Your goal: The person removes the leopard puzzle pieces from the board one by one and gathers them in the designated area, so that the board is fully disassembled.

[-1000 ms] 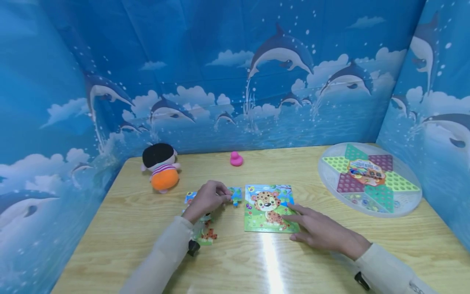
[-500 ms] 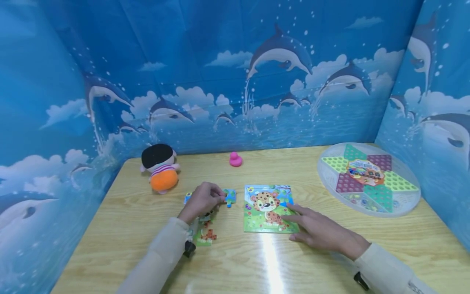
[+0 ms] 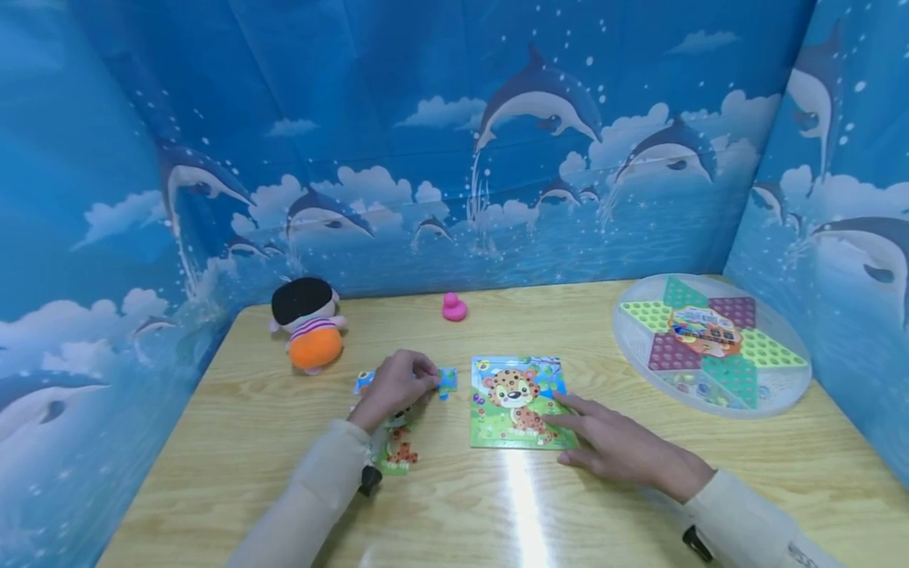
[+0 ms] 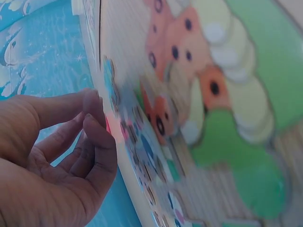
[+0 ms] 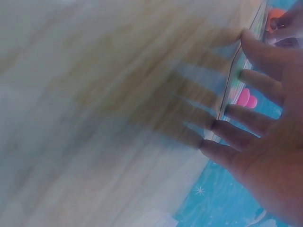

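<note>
My left hand [image 3: 398, 385] pinches a blue and green puzzle piece [image 3: 448, 380] between thumb and fingertips, low over the table. Under and around this hand lie other puzzle pieces [image 3: 400, 455], partly joined, with orange spotted parts; the hand covers many of them. In the left wrist view, large orange and green pieces [image 4: 215, 85] fill the right side, blurred. To the right is a square leopard picture board [image 3: 497, 426]. My right hand [image 3: 618, 446] rests at the board's right edge with fingers spread, the fingertips touching it.
A doll with orange shorts [image 3: 316, 347] sits at the back left. A pink toy duck [image 3: 454, 308] stands near the back edge. On the right lies a round Chinese checkers board [image 3: 642, 347] with marbles. A blue dolphin backdrop [image 3: 398, 260] encloses the table.
The left hand and its puzzle piece have shifted slightly left, then a touch back to the right, toward the other pieces' top row. The right hand stays at the leopard board.
</note>
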`<state>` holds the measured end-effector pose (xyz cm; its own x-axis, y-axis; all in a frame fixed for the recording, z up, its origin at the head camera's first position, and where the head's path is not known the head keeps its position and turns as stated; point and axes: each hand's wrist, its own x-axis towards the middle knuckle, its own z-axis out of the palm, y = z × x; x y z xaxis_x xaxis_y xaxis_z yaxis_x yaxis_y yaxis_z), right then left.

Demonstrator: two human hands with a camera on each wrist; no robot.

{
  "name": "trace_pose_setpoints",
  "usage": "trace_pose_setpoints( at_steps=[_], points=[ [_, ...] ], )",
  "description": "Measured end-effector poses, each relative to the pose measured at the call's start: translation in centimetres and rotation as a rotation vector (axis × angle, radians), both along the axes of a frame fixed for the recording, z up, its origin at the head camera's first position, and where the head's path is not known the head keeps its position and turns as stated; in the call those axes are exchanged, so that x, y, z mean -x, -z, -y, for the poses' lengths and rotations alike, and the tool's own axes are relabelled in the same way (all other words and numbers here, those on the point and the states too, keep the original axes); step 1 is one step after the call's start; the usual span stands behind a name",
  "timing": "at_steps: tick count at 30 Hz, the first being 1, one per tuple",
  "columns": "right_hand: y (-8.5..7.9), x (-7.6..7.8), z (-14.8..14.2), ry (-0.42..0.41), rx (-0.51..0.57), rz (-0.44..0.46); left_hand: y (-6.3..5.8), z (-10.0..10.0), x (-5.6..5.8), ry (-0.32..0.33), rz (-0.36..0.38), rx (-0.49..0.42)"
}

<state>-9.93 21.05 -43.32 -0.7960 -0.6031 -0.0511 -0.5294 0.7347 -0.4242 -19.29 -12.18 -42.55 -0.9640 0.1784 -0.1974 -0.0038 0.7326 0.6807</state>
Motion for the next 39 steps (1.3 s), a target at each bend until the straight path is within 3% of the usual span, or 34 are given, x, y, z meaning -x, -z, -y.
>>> trace_pose_setpoints(
  at_steps=[10, 16, 23, 30, 34, 39],
  points=[
    [-0.3, -0.3, 0.1, 0.024, 0.009, -0.007, 0.2, -2.1, -0.2, 0.12, -0.043, -0.068],
    [-0.5, -0.6, -0.3, 0.021, -0.001, -0.003, 0.2, -4.4, -0.3, 0.189, -0.053, -0.037],
    [-0.5, -0.8, -0.6, 0.01, 0.0, 0.018, 0.2, -7.9, -0.5, 0.278, -0.006, -0.015],
    [-0.6, -0.9, -0.6, 0.004, 0.005, 0.042, 0.5, -10.4, -0.4, 0.343, -0.032, 0.028],
    [-0.6, -0.8, -0.7, 0.006, 0.007, 0.051, 0.5, -11.4, -0.7, 0.36, -0.043, 0.027],
    [-0.6, -0.8, -0.7, 0.006, 0.013, 0.053, 0.3, -11.8, -0.9, 0.333, -0.019, 0.017]
  ],
)
